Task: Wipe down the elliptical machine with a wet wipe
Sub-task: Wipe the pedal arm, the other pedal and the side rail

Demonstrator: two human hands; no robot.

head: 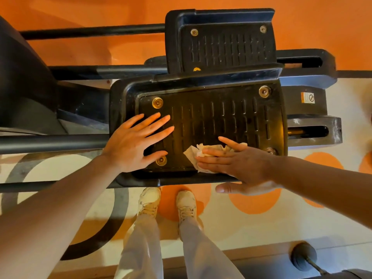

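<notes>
Both forearms reach in from the near corners. Left hand lies flat, fingers spread and straight, on the left end of the near pedal. Right hand presses a crumpled wipe against the pedal's near edge with straight fingers, thumb hanging off the rim. Far pedal sits beyond. White shoes stand on the orange-patterned floor below.

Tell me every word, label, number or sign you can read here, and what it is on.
Warning sticker on the black elliptical frame, right of the near pedal: orange band, white panel, a crossed-out circle symbol; its wording is too small to read.
Yellow mark at the far pedal's edge: mostly hidden, unreadable.
No other text is visible.
</notes>
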